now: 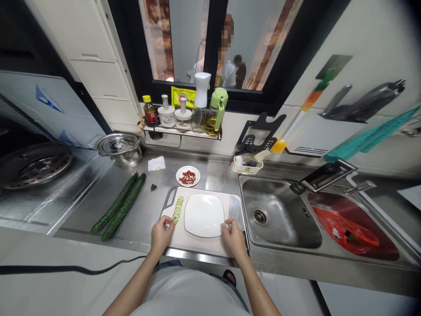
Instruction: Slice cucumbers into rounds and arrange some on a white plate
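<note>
A white plate lies on the pale cutting board. Left of it runs a row of overlapping cucumber slices. My left hand pinches at the lower end of that row, its fingers closed on a cucumber slice. Over the plate's right edge is my right hand, thumb and fingers brought together; what they hold, if anything, is too small to make out. A knife lies at the board's right side, its handle partly behind my right hand. Two whole cucumbers rest on the counter at the left.
Behind the board stands a small dish of red pieces. A lidded steel pot is at the back left. The sink lies to the right, with a red bag beyond. A condiment shelf hangs below the window.
</note>
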Action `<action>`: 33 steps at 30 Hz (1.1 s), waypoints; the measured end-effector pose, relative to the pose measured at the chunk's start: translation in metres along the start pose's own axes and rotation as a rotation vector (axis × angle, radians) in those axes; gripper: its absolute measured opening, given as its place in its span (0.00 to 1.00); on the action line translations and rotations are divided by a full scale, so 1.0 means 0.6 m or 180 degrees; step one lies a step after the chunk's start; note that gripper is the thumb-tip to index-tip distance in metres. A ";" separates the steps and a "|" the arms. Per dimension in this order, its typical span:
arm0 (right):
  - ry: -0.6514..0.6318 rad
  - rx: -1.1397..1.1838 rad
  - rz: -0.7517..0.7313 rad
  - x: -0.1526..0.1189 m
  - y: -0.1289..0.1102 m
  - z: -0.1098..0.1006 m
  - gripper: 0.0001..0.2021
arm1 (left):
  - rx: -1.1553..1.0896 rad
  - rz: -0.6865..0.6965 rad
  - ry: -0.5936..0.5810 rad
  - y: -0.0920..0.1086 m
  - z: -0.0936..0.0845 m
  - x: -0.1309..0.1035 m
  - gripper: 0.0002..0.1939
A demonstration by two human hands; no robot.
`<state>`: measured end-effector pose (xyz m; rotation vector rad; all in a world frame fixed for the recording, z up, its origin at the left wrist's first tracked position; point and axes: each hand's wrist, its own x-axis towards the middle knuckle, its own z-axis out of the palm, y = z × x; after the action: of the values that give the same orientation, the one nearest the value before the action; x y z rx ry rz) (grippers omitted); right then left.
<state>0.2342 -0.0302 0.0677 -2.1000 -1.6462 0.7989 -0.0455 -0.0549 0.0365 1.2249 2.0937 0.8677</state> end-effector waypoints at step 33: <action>-0.0345 -0.0009 -0.2212 0.006 -0.169 -0.055 0.07 | -0.1278 0.1067 -0.0879 0.182 -0.003 0.004 0.13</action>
<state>0.1781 0.0020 0.1523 -1.3310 -2.2234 0.6693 0.0105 -0.0125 0.1201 1.3962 1.4333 1.1275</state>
